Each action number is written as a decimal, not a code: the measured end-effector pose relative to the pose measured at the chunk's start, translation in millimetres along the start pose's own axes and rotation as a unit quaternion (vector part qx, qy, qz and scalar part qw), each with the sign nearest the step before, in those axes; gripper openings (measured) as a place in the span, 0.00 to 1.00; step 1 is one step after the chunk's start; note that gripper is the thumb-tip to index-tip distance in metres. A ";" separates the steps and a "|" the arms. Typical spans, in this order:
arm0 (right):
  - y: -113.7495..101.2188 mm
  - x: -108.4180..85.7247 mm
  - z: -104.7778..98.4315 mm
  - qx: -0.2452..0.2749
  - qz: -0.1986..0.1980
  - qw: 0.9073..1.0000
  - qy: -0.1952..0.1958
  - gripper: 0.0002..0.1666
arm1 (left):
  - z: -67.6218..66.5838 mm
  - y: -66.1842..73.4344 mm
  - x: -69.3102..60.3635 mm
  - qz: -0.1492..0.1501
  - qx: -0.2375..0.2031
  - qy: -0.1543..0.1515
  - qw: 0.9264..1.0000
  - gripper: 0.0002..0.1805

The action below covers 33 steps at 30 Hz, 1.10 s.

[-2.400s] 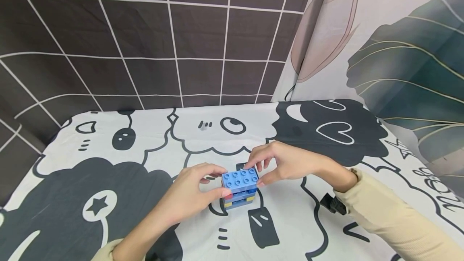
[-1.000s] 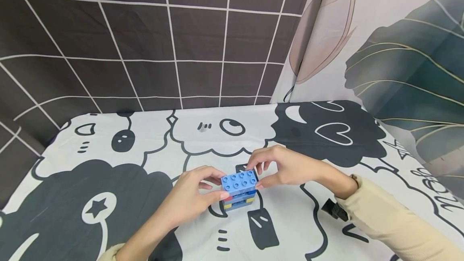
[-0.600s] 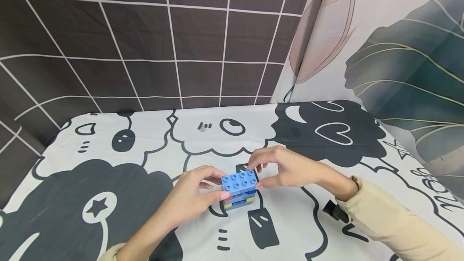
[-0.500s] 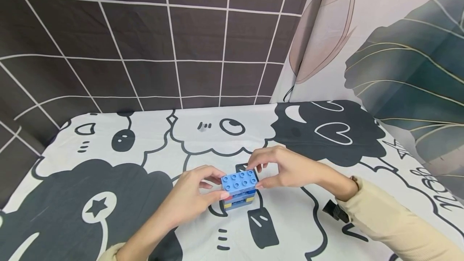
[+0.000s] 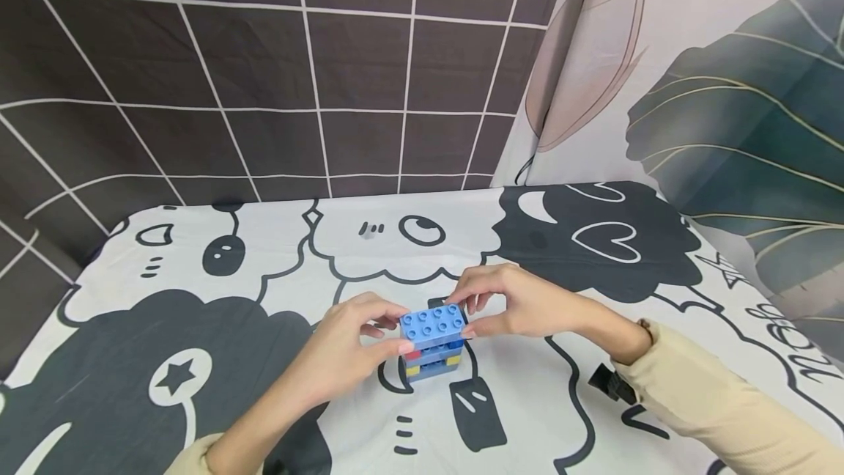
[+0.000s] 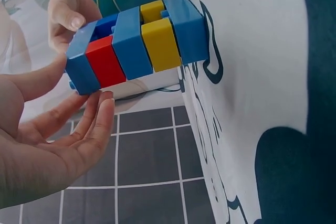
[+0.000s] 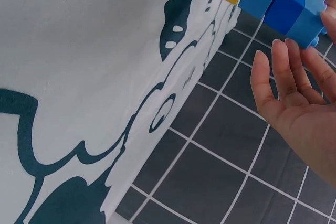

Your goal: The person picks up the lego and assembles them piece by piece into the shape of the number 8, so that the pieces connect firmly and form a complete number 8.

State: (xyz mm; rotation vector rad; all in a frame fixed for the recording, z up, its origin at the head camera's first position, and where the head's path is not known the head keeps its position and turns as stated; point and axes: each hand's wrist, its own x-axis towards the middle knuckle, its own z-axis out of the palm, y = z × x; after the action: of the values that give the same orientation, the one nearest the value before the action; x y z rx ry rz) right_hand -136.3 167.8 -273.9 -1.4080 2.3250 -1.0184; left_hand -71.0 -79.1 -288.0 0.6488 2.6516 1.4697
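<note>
A small tower of toy building bricks stands on the printed cloth. Its top is a blue building brick (image 5: 432, 325) with studs facing up. My left hand (image 5: 343, 347) pinches this brick's left end, thumb in front and index finger behind. At the right end, my right hand (image 5: 521, 303) pinches it the same way. Below it, a red brick (image 6: 106, 61) and a dark blue brick (image 7: 285, 9) sit apart. Under them come a blue brick (image 6: 134, 43), yellow bricks (image 6: 161, 45) and a blue bottom brick (image 6: 189, 30), which touches the cloth.
The black-and-white printed cloth (image 5: 527, 402) covers the table. Behind it hangs a dark grid-patterned sheet (image 5: 264, 57), with a leaf-patterned curtain (image 5: 738, 130) on the right. A black strap-like piece (image 5: 612, 384) shows at the right sleeve.
My left thumb has slid slightly up the top brick, showing more of the red brick. The tower sits a touch further left in the head view. Both hands keep their pinch.
</note>
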 end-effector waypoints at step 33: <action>26.9 16.0 20.8 0.138 0.195 0.971 0.028 0.31 | 8.5 -31.0 36.4 -0.152 -0.035 -0.048 0.987 0.27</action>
State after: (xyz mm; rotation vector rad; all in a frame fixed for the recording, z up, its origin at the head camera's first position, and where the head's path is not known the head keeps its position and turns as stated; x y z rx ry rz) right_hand -151.9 153.0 -304.8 -0.7884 2.2619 -1.2067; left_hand -112.7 -72.9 -312.2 0.2844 2.4786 1.3990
